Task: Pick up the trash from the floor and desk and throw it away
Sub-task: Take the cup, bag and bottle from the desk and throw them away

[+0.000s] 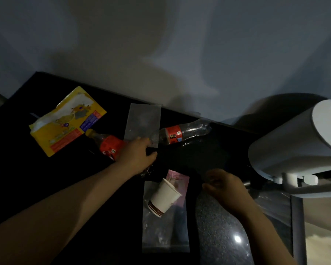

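Count on the black desk point(27, 178): two bottles, two clear bags, one cup, one packet, one wrapper. The paper cup point(164, 196) lies on its side on the near bag point(164, 232), a flat, glossy film. Its mouth is over the pink wrapper point(182, 180). Up-left of the cup, your left hand point(136, 155) curls its fingers round the orange-capped bottle point(109, 145) and hides its middle. Above the cup lies the second bottle point(182, 131), crumpled clear plastic with a red label, its neck blurred against the far bag point(141, 121). Far up-left of the cup is the creased yellow packet point(65, 121). Right of the cup, your right hand point(225, 186) has its fingers bunched; it's too dark to tell what they hold, if anything.
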Tool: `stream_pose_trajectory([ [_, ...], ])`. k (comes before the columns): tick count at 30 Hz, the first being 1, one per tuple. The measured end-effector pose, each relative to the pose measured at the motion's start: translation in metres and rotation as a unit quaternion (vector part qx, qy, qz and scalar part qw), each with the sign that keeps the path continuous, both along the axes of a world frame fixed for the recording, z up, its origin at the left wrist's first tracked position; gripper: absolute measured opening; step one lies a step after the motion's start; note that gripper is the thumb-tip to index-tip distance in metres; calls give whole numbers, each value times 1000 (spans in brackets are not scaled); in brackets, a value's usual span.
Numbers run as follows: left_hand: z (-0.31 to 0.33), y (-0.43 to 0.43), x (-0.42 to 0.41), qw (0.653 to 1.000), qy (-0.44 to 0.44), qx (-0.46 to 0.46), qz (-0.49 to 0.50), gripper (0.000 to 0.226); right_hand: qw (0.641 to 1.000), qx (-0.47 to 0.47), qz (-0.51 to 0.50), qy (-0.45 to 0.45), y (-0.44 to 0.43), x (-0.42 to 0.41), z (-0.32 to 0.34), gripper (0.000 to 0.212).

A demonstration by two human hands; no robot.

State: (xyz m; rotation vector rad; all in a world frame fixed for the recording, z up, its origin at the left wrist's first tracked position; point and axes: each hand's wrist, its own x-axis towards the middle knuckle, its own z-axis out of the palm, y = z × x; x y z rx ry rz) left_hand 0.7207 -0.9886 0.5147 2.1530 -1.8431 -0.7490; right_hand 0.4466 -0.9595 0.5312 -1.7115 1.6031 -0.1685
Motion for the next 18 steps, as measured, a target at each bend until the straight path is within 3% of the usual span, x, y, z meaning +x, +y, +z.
stream_pose_trajectory([
  [6, -22, -31, 37, 986, -148, 69, -17, 32, 1000, 8, -8, 11, -7, 1, -3, 41],
  [12, -44, -49, 45, 985, -144, 92, -4, 45, 999, 20, -11, 32, -8, 3, -7, 40],
  [18, -50, -56, 47, 983, -158, 97, 4, 36, 999, 28, -8, 36, -8, 9, -12, 38],
])
